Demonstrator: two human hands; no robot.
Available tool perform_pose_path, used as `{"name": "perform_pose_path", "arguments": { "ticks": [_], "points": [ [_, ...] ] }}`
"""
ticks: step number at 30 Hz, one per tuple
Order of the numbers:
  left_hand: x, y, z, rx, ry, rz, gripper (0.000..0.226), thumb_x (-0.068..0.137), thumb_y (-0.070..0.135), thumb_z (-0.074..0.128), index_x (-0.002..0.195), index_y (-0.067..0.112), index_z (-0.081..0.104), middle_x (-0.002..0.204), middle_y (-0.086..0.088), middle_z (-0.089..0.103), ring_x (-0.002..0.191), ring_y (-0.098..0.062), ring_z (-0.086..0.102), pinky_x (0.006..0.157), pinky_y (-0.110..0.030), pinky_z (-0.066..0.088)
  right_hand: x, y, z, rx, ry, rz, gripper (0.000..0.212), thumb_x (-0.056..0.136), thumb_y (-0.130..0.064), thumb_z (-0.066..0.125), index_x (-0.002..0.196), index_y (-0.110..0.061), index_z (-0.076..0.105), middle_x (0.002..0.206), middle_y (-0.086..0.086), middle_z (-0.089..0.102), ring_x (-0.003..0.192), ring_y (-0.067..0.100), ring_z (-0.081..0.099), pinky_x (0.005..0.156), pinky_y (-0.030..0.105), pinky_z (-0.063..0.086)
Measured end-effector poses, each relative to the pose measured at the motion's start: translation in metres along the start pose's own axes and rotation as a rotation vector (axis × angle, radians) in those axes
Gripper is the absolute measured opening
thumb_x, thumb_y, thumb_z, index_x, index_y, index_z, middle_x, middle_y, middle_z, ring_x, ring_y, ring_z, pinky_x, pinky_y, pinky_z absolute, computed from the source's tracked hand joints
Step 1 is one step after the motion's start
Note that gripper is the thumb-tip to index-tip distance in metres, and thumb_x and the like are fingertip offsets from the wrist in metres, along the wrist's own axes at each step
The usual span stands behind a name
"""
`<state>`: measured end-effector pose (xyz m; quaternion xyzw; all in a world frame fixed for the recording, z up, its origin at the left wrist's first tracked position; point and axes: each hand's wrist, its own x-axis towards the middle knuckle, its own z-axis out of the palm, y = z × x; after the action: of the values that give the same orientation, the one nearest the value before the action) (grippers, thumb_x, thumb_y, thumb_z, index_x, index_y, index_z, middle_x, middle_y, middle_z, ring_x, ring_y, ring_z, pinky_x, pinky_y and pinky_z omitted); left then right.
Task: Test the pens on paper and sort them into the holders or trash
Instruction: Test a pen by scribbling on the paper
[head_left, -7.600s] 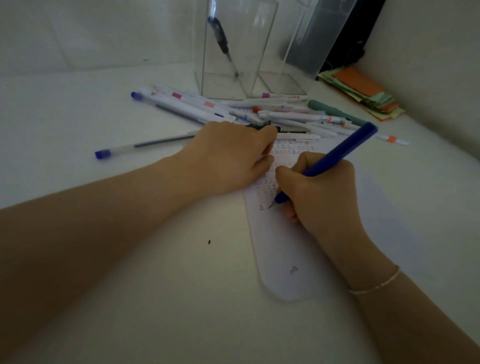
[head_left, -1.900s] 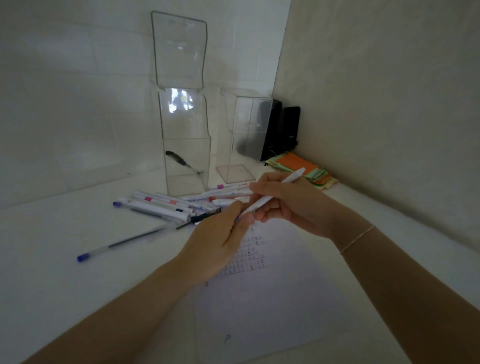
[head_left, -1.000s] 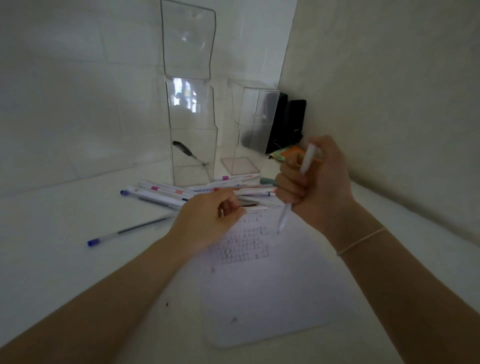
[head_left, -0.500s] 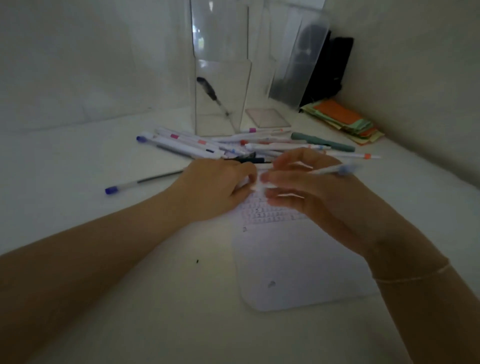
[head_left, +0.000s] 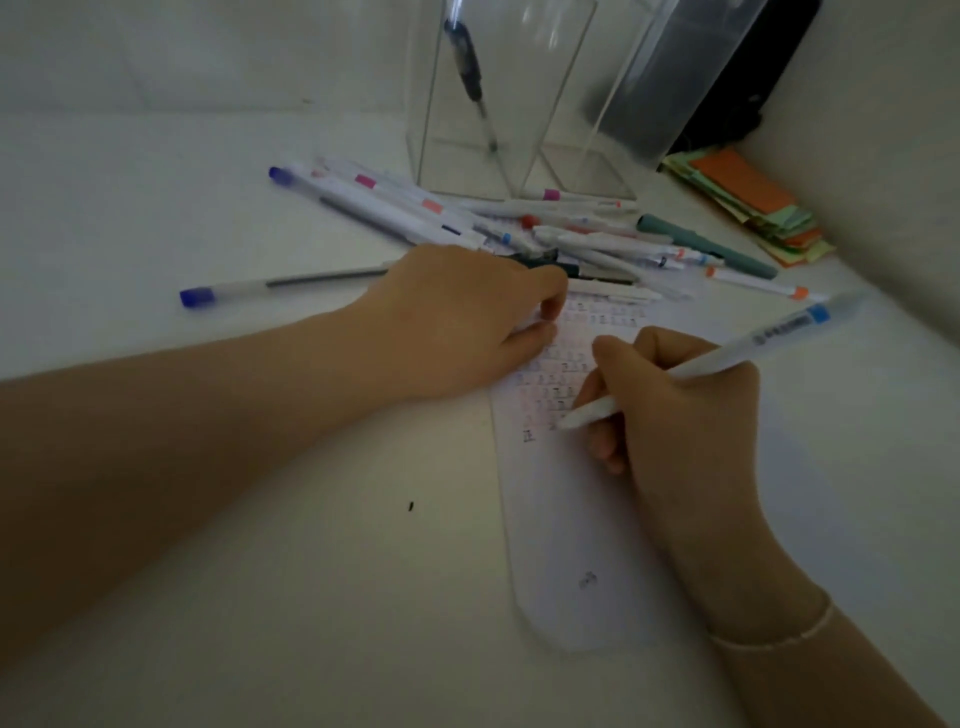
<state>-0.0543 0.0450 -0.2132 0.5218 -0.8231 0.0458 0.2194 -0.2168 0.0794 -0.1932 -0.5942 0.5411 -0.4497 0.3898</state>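
Note:
My right hand (head_left: 685, 415) grips a white pen with a blue band (head_left: 727, 358) in a writing hold, its tip down on the white paper (head_left: 597, 519) beside rows of small test marks. My left hand (head_left: 457, 322) rests on the paper's upper left corner, thumb and forefinger curled together; whether they pinch anything is hidden. A pile of several pens (head_left: 571, 234) lies just beyond the paper. Behind it stand two clear holders: the left holder (head_left: 431, 130) has one dark pen (head_left: 470, 78) leaning inside, and the right holder (head_left: 582, 171) looks empty.
A clear pen with a blue cap (head_left: 260, 288) lies apart at the left. A stack of coloured sticky notes (head_left: 748, 208) sits at the back right by the wall, beside a black object (head_left: 753, 78). The wall closes in along the right.
The blue pen tested earlier is gone from my right hand, which took a white pen. My hands met at its tip, and now the right one has set the tip to the paper.

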Motion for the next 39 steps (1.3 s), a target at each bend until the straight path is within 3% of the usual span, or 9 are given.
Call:
{"name": "perform_pose_path", "arguments": {
  "ticks": [13, 28, 32, 34, 36, 39],
  "points": [
    [0.0017, -0.0006, 0.0003, 0.039, -0.028, 0.003, 0.028, 0.092, 0.045, 0.033, 0.109, 0.028, 0.048, 0.079, 0.008, 0.053, 0.065, -0.013, 0.049, 0.058, -0.032, 0.046, -0.0021, -0.0012, 0.0038, -0.109, -0.016, -0.050, 0.028, 0.084, -0.003, 0.060, 0.064, 0.017, 0.055, 0.048, 0.017, 0.058, 0.029, 0.005, 0.049, 0.033, 0.016, 0.037],
    [0.0009, 0.0010, -0.0017, 0.047, -0.021, 0.010, 0.029, 0.092, 0.046, 0.033, 0.110, 0.029, 0.049, 0.078, 0.010, 0.047, 0.064, -0.014, 0.048, 0.059, -0.032, 0.046, -0.0029, -0.0009, 0.0029, -0.098, -0.026, -0.045, 0.027, 0.081, 0.001, 0.059, 0.060, 0.017, 0.053, 0.044, 0.020, 0.055, 0.027, 0.006, 0.046, 0.032, 0.016, 0.035],
    [0.0009, 0.0006, -0.0020, 0.031, -0.035, 0.015, 0.031, 0.091, 0.046, 0.031, 0.110, 0.029, 0.048, 0.078, 0.010, 0.050, 0.066, -0.014, 0.051, 0.061, -0.034, 0.048, -0.0012, 0.0007, 0.0031, -0.110, -0.017, -0.065, 0.027, 0.081, 0.001, 0.059, 0.060, 0.017, 0.053, 0.046, 0.022, 0.055, 0.028, 0.008, 0.046, 0.032, 0.017, 0.036],
    [0.0011, 0.0006, -0.0020, 0.044, -0.035, 0.012, 0.030, 0.092, 0.046, 0.032, 0.110, 0.028, 0.049, 0.079, 0.010, 0.049, 0.066, -0.013, 0.049, 0.061, -0.034, 0.048, -0.0001, 0.0029, 0.0031, -0.145, 0.013, -0.108, 0.027, 0.081, 0.001, 0.058, 0.061, 0.018, 0.051, 0.051, 0.027, 0.054, 0.032, 0.018, 0.046, 0.034, 0.020, 0.036],
    [0.0005, 0.0004, -0.0012, 0.049, -0.003, 0.029, 0.031, 0.093, 0.044, 0.033, 0.108, 0.026, 0.052, 0.081, 0.010, 0.048, 0.067, -0.013, 0.048, 0.059, -0.031, 0.045, 0.0003, 0.0026, 0.0031, -0.155, 0.030, -0.123, 0.027, 0.080, 0.001, 0.058, 0.062, 0.018, 0.050, 0.055, 0.032, 0.053, 0.040, 0.032, 0.044, 0.037, 0.029, 0.036],
    [0.0021, 0.0021, -0.0023, -0.035, 0.197, 0.141, 0.037, 0.092, 0.037, 0.034, 0.097, 0.017, 0.065, 0.086, -0.001, 0.057, 0.074, -0.018, 0.053, 0.060, -0.029, 0.037, 0.0043, 0.0010, -0.0001, -0.007, 0.045, -0.024, 0.026, 0.080, 0.002, 0.059, 0.058, 0.011, 0.049, 0.046, 0.019, 0.053, 0.035, 0.018, 0.040, 0.036, 0.021, 0.034]
  ]
}}
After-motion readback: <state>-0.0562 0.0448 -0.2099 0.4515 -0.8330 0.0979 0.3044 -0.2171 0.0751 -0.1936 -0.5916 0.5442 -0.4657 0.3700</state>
